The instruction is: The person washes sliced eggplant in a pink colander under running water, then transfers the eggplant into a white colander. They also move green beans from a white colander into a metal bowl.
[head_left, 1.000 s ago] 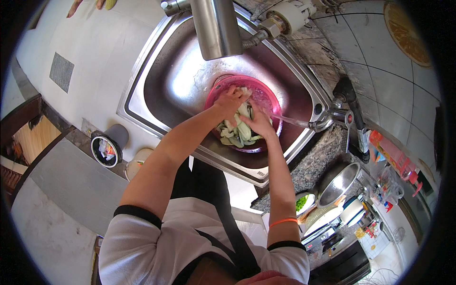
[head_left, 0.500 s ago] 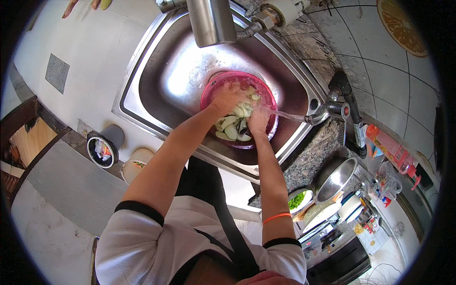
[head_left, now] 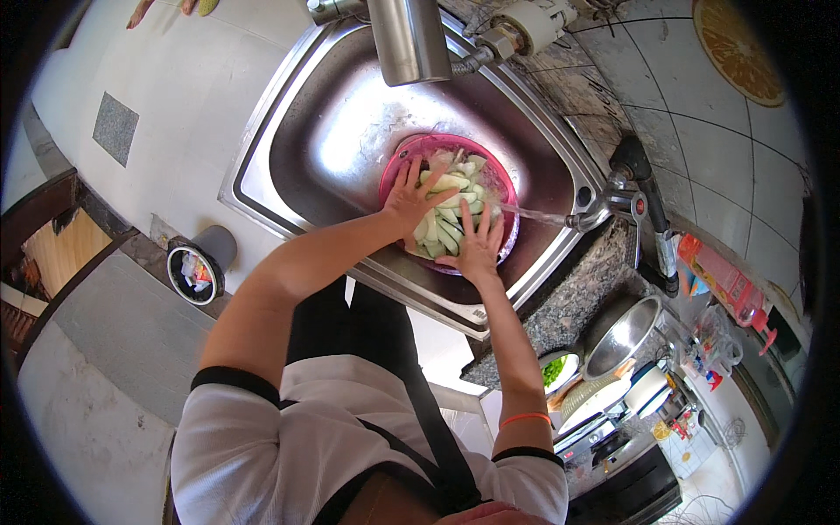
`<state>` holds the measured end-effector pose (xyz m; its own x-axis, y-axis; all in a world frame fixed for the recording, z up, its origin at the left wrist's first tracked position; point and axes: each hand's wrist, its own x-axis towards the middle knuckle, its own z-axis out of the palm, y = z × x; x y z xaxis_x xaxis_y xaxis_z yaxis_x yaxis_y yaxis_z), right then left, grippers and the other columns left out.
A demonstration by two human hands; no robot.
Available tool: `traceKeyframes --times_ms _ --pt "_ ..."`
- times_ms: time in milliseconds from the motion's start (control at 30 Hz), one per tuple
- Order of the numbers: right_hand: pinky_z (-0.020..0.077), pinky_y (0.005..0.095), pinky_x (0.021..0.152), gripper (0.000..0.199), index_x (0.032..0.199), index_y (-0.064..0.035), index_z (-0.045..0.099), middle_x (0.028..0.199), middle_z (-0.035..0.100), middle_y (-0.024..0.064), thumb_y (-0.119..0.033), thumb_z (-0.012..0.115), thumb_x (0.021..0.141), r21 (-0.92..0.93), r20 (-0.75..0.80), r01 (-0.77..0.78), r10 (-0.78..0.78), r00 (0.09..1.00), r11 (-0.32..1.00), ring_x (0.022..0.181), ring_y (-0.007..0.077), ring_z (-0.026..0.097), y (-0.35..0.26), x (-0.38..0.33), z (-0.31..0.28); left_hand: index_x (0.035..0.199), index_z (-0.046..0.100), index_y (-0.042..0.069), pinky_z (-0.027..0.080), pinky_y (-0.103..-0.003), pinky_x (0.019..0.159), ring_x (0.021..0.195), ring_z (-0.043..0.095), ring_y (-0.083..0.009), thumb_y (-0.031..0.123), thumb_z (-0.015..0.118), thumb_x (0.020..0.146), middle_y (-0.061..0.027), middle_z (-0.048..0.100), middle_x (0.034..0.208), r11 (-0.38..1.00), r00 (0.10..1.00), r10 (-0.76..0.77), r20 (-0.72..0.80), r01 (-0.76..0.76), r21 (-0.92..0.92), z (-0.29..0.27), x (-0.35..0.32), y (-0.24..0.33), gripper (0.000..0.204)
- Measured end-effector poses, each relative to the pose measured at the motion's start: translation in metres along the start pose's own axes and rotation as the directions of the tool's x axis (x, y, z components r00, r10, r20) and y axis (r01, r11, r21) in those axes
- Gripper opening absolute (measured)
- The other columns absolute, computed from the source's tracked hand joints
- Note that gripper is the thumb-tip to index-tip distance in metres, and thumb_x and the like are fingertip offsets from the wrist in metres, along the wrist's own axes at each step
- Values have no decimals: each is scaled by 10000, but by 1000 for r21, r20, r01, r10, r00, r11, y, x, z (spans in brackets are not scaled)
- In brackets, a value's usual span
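Observation:
A pink round basin (head_left: 490,161) sits in the steel sink (head_left: 289,149), filled with pale green cut vegetable pieces (head_left: 451,206) in water. My left hand (head_left: 408,201) lies flat with fingers spread over the basin's left side, touching the pieces. My right hand (head_left: 478,245) is spread over the near right side of the basin, fingertips on the pieces. A thin stream of water runs from the tap (head_left: 612,197) at the right into the basin. Neither hand grips anything.
A steel cylinder (head_left: 407,39) hangs over the sink's far end. Right of the sink lies a speckled stone counter (head_left: 573,302) with a steel bowl (head_left: 621,332), a small bowl of greens (head_left: 553,370), plates and bottles. A small bin (head_left: 197,267) stands on the floor at left.
Both hands have opened and spread flat over the vegetable pieces; earlier they were bunched together, gathering the pieces in the basin.

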<state>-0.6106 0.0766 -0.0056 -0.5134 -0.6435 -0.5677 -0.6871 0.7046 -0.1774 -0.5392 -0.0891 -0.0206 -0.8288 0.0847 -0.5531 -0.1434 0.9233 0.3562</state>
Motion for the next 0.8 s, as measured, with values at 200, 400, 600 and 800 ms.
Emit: traceKeyframes --times_ms 200,400,600,800 --pt "225 523 942 973 1322 -177 202 1247 287 161 -168 732 506 -169 -119 -109 90 989 980 1106 415 295 2 37 42 1312 238 299 248 -583 902 1182 209 -461 224 667 587 -149 215 1346 997 870 -72 -487 78 -7 82 55 0 847" --pt "382 396 863 721 1208 -130 397 1097 464 131 62 616 549 164 -251 51 -8 968 985 1008 339 437 15 32 22 1164 456 223 388 -459 841 1046 422 -350 18 560 620 -126 437 1151 879 914 -232 -334 49 -474 46 39 -3 591" --pt "439 388 780 651 1140 -98 451 981 547 157 105 600 539 275 -258 209 -137 956 938 922 335 524 20 -6 -23 985 546 94 403 -346 851 971 497 -283 -16 546 607 -103 543 1000 781 902 -9 -432 -264 -566 1 -1 -9 394" --pt "354 402 901 618 1159 -106 446 1213 401 121 -163 701 599 129 -303 423 -370 878 897 1089 323 407 0 19 -53 1332 129 150 204 -460 1004 1230 168 -374 302 800 438 -173 164 1340 933 948 -22 -317 -95 -347 2 4 -6 1128"
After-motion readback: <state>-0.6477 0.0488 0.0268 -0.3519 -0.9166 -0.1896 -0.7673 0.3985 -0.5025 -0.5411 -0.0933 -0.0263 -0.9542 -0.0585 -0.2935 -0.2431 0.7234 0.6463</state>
